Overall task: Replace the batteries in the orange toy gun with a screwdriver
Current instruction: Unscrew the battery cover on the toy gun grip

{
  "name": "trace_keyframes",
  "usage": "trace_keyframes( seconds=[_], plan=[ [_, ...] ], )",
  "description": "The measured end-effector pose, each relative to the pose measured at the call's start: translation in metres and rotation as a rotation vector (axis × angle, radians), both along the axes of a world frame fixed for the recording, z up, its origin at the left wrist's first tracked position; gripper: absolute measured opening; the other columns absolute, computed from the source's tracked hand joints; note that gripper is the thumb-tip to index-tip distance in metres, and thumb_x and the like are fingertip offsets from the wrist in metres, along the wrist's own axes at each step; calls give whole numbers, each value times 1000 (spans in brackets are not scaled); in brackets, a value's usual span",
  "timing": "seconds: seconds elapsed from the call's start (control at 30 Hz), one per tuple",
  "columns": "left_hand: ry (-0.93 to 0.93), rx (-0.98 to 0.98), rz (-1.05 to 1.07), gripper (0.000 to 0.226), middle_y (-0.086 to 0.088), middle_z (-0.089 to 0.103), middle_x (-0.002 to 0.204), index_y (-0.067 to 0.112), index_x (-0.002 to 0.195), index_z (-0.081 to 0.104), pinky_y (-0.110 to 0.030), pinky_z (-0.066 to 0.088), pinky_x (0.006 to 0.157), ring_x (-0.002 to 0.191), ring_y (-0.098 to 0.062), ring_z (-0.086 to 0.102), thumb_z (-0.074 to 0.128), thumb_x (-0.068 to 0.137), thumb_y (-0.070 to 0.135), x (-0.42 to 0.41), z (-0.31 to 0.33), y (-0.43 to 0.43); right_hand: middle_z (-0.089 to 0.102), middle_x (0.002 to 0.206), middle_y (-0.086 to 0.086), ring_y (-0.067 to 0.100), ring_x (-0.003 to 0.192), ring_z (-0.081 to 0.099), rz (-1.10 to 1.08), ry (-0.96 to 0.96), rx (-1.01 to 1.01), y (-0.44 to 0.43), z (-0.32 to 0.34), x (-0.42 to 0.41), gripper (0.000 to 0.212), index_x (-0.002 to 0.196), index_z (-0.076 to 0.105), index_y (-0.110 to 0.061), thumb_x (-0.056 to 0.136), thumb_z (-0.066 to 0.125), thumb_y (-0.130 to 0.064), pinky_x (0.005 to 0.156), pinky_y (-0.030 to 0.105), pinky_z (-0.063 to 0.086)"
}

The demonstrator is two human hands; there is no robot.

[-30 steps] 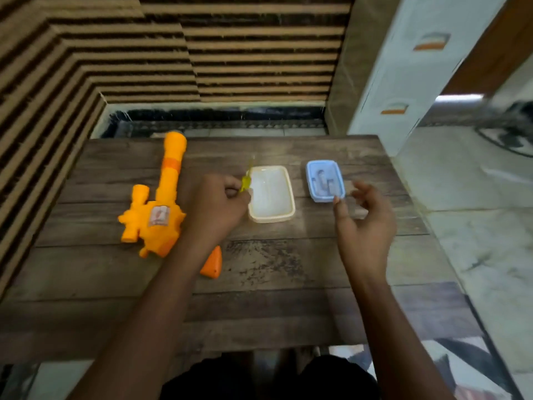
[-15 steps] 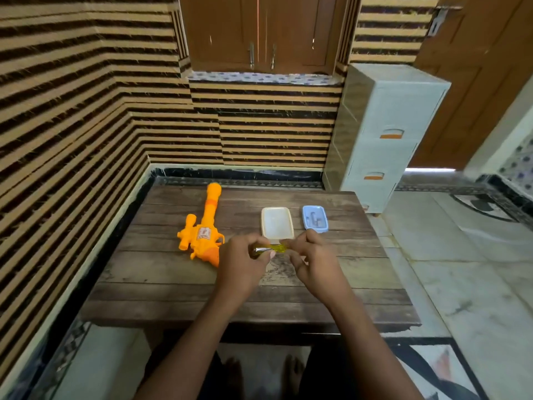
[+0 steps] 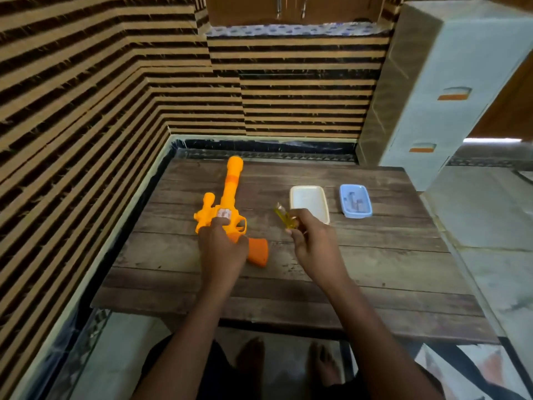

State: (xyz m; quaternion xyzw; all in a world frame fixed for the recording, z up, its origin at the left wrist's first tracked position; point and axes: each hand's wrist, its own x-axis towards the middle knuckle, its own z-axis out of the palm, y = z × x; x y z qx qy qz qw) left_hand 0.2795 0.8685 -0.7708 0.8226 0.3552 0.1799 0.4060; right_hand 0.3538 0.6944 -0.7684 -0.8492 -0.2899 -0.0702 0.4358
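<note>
Head view: a person seated at a wooden table [image 3: 375, 269] steadies an orange toy gun [image 3: 230, 197] lying flat on the boards, toward 10 o'clock from the table's middle, its barrel pointing to 12 o'clock and its darker grip trailing to 5 o'clock. The left hand [image 3: 222, 249] is laid over the gun's body where it meets the grip, fingers curled onto the plastic. The right hand [image 3: 314, 243] pinches a small yellow-handled screwdriver [image 3: 284, 216], raised just beside the gun and angled toward 11 o'clock. At 1 o'clock from that hand sit a white tray [image 3: 310, 202] and, just beyond it at 3 o'clock, a blue tray [image 3: 355, 201].

The gun looks like hollow moulded plastic, so probably light, stiff and a little slick — likely to skate or roll under a turning screwdriver unless it is pinned at the thick body rather than the thin barrel.

The battery cover and its screw cannot be seen; the left hand covers part of the body. The screwdriver's tip is blurred, and the small items in the blue tray are too indistinct to identify.
</note>
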Motion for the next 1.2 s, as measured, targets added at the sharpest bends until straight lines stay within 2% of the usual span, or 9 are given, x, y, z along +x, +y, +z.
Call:
trace_keyframes(
  seconds=[0.13, 0.2, 0.33, 0.4, 0.53, 0.63, 0.83, 1.07, 1.2],
  plan=[
    [184, -41, 158, 87, -12, 54, 139, 31, 136, 36, -48, 50, 90, 118, -41, 59, 71, 64, 67, 16, -29, 20, 58, 72, -12, 6, 69, 58, 1, 216, 202, 30, -14, 6, 28, 97, 54, -33, 96, 68, -9, 65, 32, 49],
    [143, -68, 188, 105, -13, 55, 139, 30, 140, 32, -52, 50, 95, 119, -42, 59, 69, 53, 75, 22, -34, 22, 60, 70, -13, 18, 79, 68, -5, 332, 305, 40, -17, 6, 30, 89, 55, -40, 97, 67, -14, 75, 44, 57],
    [-6, -128, 214, 111, -9, 62, 130, 16, 145, 32, -44, 53, 95, 118, -34, 62, 88, 55, 49, 34, -42, 29, 54, 62, 14, 51, 85, 69, -60, 526, 614, 54, -17, 10, 22, 87, 60, -26, 101, 61, -9, 63, 30, 51],
    [-42, -156, 233, 110, 1, 61, 117, 14, 144, 34, -33, 51, 84, 105, -23, 63, 94, 55, 36, 38, -42, 35, 63, 70, 30, 31, 69, 71, -76, 671, 731, 57, -19, 9, 11, 92, 57, -10, 103, 59, -6, 58, 24, 46],
    [-62, -197, 251, 105, 8, 57, 106, 13, 140, 38, -25, 43, 75, 93, -15, 61, 99, 55, 22, 35, -39, 44, 72, 71, 11, 16, 54, 53, -169, 1023, 950, 71, -33, -2, 19, 84, 56, -11, 102, 57, -7, 54, 27, 42],
    [-85, -231, 250, 102, 11, 60, 98, 12, 134, 44, -19, 43, 61, 80, 1, 61, 102, 50, 20, 33, -39, 50, 73, 70, 8, 12, 51, 51, -222, 1069, 951, 83, -37, -5, 17, 87, 57, -10, 103, 55, -6, 50, 24, 39],
    [-98, -236, 280, 102, 6, 74, 98, 16, 119, 63, -21, 51, 59, 80, -10, 74, 90, 27, 51, 37, -47, 50, 73, 70, 7, 13, 53, 51, -228, 1140, 942, 85, -38, 3, 8, 98, 56, -9, 104, 52, -7, 49, 24, 37],
    [-301, -388, 335, 57, 6, 76, 89, 13, 108, 71, -18, 54, 53, 64, 0, 72, 95, 58, 5, 37, -39, 28, 75, 76, 9, 13, 57, 55, -127, 1174, 836, 81, -36, 7, 16, 92, 57, -13, 104, 51, -6, 53, 26, 39],
    [-419, -624, 407, 70, 1, 76, 90, 9, 123, 64, -23, 56, 54, 69, -10, 74, 90, 60, -7, 45, -37, 27, 76, 77, 9, 15, 59, 56, -99, 1153, 859, 81, -33, 6, 15, 93, 59, -13, 104, 51, -7, 55, 27, 40]
  ],
)
